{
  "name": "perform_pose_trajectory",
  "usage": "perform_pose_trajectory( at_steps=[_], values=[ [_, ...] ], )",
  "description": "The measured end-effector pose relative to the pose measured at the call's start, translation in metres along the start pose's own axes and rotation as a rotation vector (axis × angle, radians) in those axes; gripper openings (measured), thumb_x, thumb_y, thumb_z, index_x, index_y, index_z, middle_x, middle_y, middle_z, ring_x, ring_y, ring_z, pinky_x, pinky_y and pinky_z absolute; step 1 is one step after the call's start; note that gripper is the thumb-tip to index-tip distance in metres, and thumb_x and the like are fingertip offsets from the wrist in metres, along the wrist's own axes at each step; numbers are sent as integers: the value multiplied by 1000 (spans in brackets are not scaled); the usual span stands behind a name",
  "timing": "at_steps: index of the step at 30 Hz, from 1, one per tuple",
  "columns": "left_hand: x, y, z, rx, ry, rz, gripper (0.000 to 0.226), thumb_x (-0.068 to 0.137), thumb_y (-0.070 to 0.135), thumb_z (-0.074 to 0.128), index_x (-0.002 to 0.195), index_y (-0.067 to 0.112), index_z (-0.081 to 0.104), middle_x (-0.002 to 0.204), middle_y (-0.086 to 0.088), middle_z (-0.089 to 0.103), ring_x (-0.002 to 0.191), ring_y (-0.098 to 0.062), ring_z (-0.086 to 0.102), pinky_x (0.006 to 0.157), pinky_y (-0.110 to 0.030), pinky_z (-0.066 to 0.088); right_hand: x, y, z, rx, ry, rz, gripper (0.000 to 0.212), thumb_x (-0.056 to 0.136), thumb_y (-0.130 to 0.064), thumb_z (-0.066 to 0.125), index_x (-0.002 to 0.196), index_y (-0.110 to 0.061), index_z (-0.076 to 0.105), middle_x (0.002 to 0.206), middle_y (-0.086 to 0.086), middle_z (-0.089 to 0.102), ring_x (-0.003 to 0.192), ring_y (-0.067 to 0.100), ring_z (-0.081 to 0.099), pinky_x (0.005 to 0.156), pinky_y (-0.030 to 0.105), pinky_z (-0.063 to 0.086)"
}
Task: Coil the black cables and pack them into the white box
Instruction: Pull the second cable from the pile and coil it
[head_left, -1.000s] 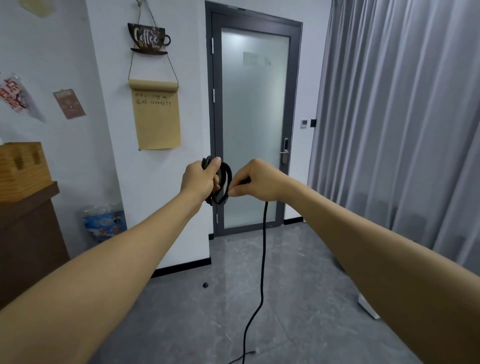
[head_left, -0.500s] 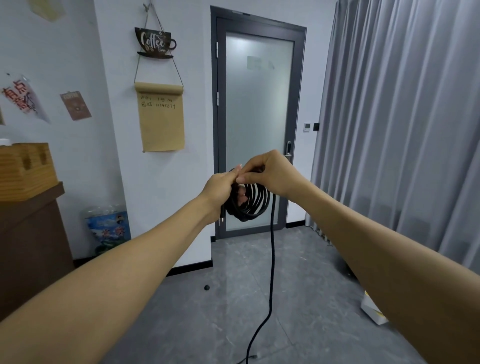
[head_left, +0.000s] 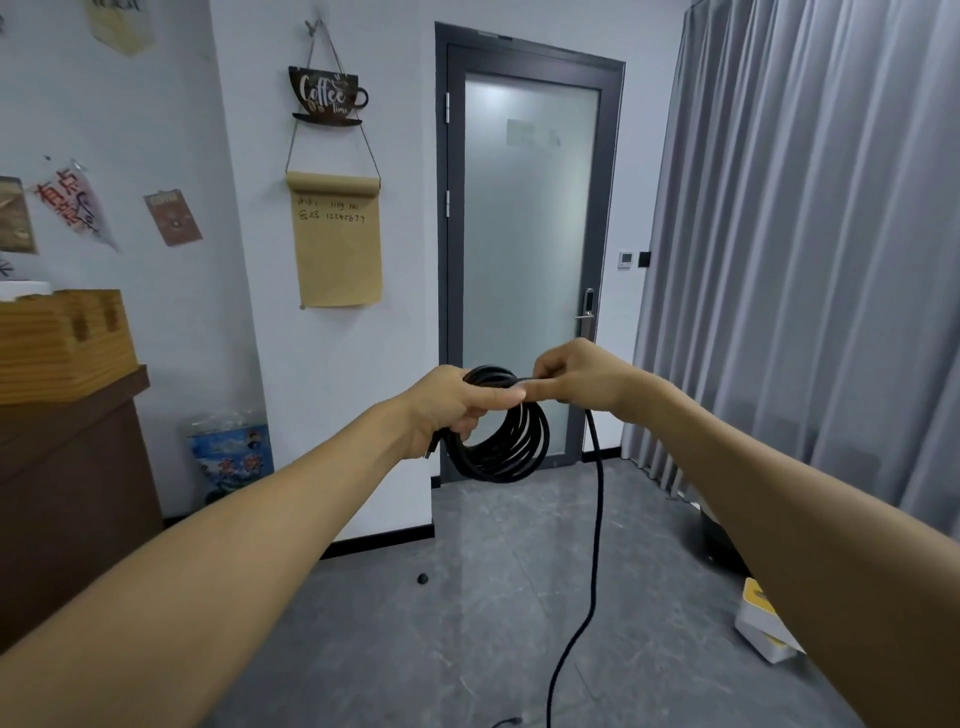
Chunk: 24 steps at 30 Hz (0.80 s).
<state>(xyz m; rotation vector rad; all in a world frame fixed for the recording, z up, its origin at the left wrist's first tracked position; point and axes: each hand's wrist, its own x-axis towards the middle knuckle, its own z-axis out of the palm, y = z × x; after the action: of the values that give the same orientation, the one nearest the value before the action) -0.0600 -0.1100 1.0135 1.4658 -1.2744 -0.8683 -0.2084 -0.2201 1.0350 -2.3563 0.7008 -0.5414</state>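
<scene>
Black cable (head_left: 511, 441) coil in left hand (head_left: 457, 402); right hand (head_left: 576, 376) pinching strand

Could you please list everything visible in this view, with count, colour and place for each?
black cable: one, black; loops coiled at the left hand, a tail hanging to the floor
white box: one, white with yellow; floor, lower right, partly hidden by the right arm
door: one, frosted glass in a dark grey frame; centre
curtain: one, grey; right
coffee sign: one, dark; wall, above the paper roll
paper roll: one, tan; hanging left of the door
wooden block: one, light wood; on the brown cabinet, left
left hand: grip round the coil
right hand: pinching the cable at the coil's top
</scene>
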Motion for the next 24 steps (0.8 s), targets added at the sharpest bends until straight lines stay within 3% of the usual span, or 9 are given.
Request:
perform_pose_trajectory(
  at_steps=[2, 5, 10, 15, 20, 24],
  values=[
    [-1, -2, -4, -7, 35, -3, 22, 84, 17, 68, 75, 10, 50, 42, 11, 26, 38, -6, 19, 42, -17, 19, -3, 12, -1, 189, -44, 4, 27, 82, -26, 70, 66, -11, 55, 53, -3, 39, 48, 8, 32, 48, 18, 27],
    [-2, -2, -11, -71, 124, 8, 32, 86, 16, 67, 60, 17, 49, 42, 11, 27, 36, -4, 20, 41, -16, 19, -5, 30, -1, 327, -29, 33, 21, 86, -20, 66, 69, -10, 59, 56, 0, 40, 52, 11, 33, 53, 21, 30],
    [-2, -6, -38, -199, 268, 5, 31, 86, 19, 67, 62, 19, 48, 45, 9, 23, 37, -6, 17, 41, -18, 18, -14, 55, -7, 330, 63, 105, 29, 91, -29, 58, 75, -6, 64, 59, 1, 42, 56, 12, 36, 56, 23, 33],
    [5, -15, -51, -280, 383, -22, 28, 84, 24, 70, 68, 21, 47, 45, 9, 23, 38, -8, 18, 44, -22, 22, -13, 62, -5, 353, 100, 150, 27, 91, -27, 59, 79, -4, 67, 60, 1, 46, 56, 12, 39, 58, 24, 37],
    [8, -11, -68, -400, 558, 12, 29, 84, 20, 69, 64, 19, 48, 38, 11, 28, 33, -6, 21, 38, -18, 25, -26, 79, -1, 386, 147, 243, 27, 91, -26, 59, 80, -3, 66, 63, 5, 46, 55, 15, 40, 52, 22, 37],
    [8, -13, -90, -488, 700, 12, 32, 82, 20, 71, 62, 19, 45, 37, 11, 30, 32, -6, 23, 39, -19, 26, -30, 76, -8, 313, 249, 198, 20, 91, -22, 60, 83, -5, 68, 61, 3, 46, 53, 12, 38, 51, 22, 34]
  ],
)
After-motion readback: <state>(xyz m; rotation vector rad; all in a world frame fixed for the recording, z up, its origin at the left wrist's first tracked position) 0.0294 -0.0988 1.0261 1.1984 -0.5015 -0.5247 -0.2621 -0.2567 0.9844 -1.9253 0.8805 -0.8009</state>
